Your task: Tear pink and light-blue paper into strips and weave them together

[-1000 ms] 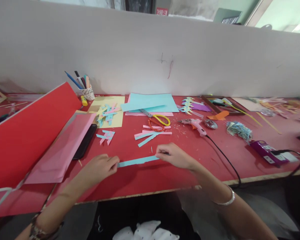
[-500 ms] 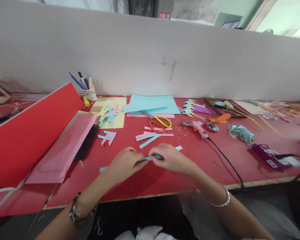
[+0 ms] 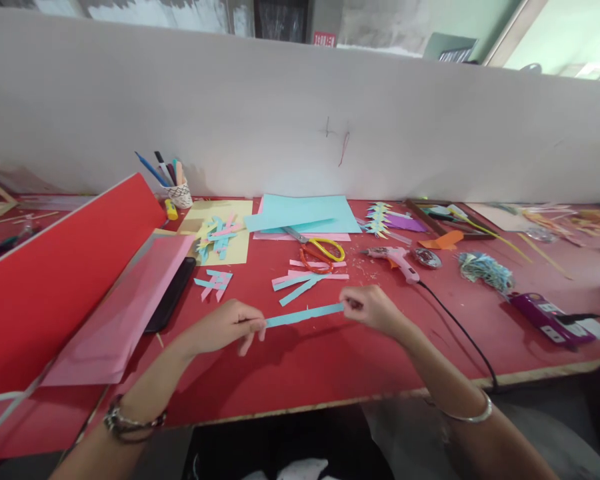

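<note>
A light blue paper strip (image 3: 304, 315) is stretched above the red table between my two hands. My left hand (image 3: 230, 327) pinches its left end between thumb and fingers. At the other end, my right hand (image 3: 370, 308) is closed on the strip. Just beyond lie loose blue and pink paper strips (image 3: 300, 291), with scissors (image 3: 325, 252) with yellow and orange handles touching them. A small woven piece of pink and blue strips (image 3: 214, 283) rests beyond my left hand.
Pink paper sheets (image 3: 125, 313) and a black phone (image 3: 173, 293) lie left, beside a leaning red board (image 3: 70, 267). A pink glue gun (image 3: 397, 259) with a trailing cord lies right, near a purple power strip (image 3: 553, 319). Blue sheets (image 3: 310, 208) lie at the back.
My hands have moved apart, left hand leftward and right hand rightward. The blue strip, mostly hidden in my hands before, now shows stretched between them.
</note>
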`<state>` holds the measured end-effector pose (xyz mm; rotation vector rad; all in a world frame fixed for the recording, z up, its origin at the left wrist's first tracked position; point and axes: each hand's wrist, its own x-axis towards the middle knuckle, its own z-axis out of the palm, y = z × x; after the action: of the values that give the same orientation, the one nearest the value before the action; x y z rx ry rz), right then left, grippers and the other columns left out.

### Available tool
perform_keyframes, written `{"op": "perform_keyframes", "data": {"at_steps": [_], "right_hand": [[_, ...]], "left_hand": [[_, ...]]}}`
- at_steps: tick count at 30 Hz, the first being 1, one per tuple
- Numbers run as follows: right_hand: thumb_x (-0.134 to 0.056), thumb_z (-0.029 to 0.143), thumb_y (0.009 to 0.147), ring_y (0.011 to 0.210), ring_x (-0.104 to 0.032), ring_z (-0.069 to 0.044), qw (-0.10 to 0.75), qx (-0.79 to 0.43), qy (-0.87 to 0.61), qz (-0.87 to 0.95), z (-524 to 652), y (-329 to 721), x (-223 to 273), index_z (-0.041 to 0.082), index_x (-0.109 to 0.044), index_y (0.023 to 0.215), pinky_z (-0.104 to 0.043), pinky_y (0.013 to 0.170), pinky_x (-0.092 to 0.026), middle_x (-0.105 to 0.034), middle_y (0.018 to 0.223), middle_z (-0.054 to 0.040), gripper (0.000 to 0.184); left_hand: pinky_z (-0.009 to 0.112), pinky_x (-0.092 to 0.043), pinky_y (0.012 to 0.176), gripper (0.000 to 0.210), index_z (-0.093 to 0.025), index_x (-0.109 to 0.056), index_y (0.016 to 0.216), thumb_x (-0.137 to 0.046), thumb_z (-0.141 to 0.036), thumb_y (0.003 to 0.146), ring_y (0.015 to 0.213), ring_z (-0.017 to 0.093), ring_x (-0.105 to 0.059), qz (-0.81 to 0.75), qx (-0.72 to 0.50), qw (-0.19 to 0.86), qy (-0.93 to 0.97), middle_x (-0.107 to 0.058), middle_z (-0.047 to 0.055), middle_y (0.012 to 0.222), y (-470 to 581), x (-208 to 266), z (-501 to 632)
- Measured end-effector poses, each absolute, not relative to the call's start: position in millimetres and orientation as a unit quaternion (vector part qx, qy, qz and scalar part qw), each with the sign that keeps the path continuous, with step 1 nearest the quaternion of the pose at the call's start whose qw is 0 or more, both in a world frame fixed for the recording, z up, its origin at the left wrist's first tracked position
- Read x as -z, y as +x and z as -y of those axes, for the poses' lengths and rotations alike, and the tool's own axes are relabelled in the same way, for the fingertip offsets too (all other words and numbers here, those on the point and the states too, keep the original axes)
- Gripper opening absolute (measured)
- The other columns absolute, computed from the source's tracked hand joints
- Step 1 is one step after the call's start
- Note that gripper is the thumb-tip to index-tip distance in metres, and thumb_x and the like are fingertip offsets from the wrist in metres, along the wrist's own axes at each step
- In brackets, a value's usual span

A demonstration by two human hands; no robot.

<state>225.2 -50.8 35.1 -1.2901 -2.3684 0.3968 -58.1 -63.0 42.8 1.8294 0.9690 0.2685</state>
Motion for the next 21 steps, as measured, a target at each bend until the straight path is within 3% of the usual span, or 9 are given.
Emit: {"op": "perform_keyframes", "data": {"at_steps": [4, 6, 9, 11, 14, 21], "right_hand": [[-0.038, 0.019, 0.064, 0.042, -0.035, -0.007, 0.253, -0.048, -0.567, 0.782, 36, 241, -44, 0.017, -0.042, 0.052, -0.018, 0.044, -0.024, -0.040, 0.044, 0.0035, 0.012], [-0.038, 0.019, 0.068, 0.047, -0.042, -0.008, 0.248, -0.020, -0.595, 0.764, 23, 232, -51, 0.017, -0.047, 0.058, -0.018, 0.047, -0.028, -0.048, 0.051, 0.0012, 0.013], [-0.039, 0.022, 0.075, 0.068, -0.054, -0.013, 0.134, -0.018, -0.632, 0.763, -4, 203, -59, 0.017, -0.056, 0.082, -0.020, 0.055, -0.034, -0.061, 0.077, -0.0037, 0.019], [-0.043, 0.025, 0.075, 0.085, -0.055, -0.017, 0.054, -0.023, -0.664, 0.745, -23, 184, -59, 0.017, -0.055, 0.095, -0.022, 0.061, -0.037, -0.061, 0.095, -0.0077, 0.025], [-0.052, 0.028, 0.070, 0.090, -0.055, -0.023, 0.013, -0.033, -0.681, 0.731, -46, 170, -53, 0.011, -0.058, 0.092, -0.025, 0.062, -0.040, -0.060, 0.099, -0.0151, 0.029], [-0.052, 0.034, 0.067, 0.084, -0.058, -0.024, -0.003, -0.058, -0.678, 0.733, -58, 169, -42, 0.011, -0.058, 0.093, -0.024, 0.056, -0.038, -0.062, 0.096, -0.0138, 0.036]], "left_hand": [[0.018, -0.039, 0.057, 0.033, -0.016, -0.057, 0.062, -0.038, -0.036, 0.080, 0.047, 0.009, -0.052, -0.429, -0.074, 0.478, 0.763, -0.054, -0.004, 0.042, -59, -37, 48], [0.018, -0.038, 0.053, 0.031, -0.016, -0.057, 0.062, -0.039, -0.034, 0.079, 0.047, 0.009, -0.053, -0.426, -0.059, 0.473, 0.768, -0.055, -0.003, 0.046, -52, -30, 40], [0.017, -0.037, 0.050, 0.030, -0.016, -0.057, 0.064, -0.038, -0.033, 0.079, 0.043, 0.008, -0.051, -0.425, -0.089, 0.446, 0.782, -0.055, -0.003, 0.050, -43, -20, 35], [0.018, -0.037, 0.051, 0.031, -0.016, -0.057, 0.064, -0.037, -0.034, 0.079, 0.048, 0.009, -0.053, -0.429, -0.121, 0.389, 0.806, -0.056, -0.002, 0.054, -41, -14, 37], [0.021, -0.037, 0.057, 0.032, -0.017, -0.059, 0.065, -0.037, -0.035, 0.079, 0.061, 0.013, -0.056, -0.430, -0.142, 0.286, 0.844, -0.062, 0.002, 0.064, -44, -8, 42], [0.023, -0.035, 0.062, 0.031, -0.019, -0.061, 0.071, -0.036, -0.034, 0.081, 0.067, 0.015, -0.057, -0.439, -0.127, 0.202, 0.867, -0.065, 0.003, 0.070, -43, -1, 40]]}}
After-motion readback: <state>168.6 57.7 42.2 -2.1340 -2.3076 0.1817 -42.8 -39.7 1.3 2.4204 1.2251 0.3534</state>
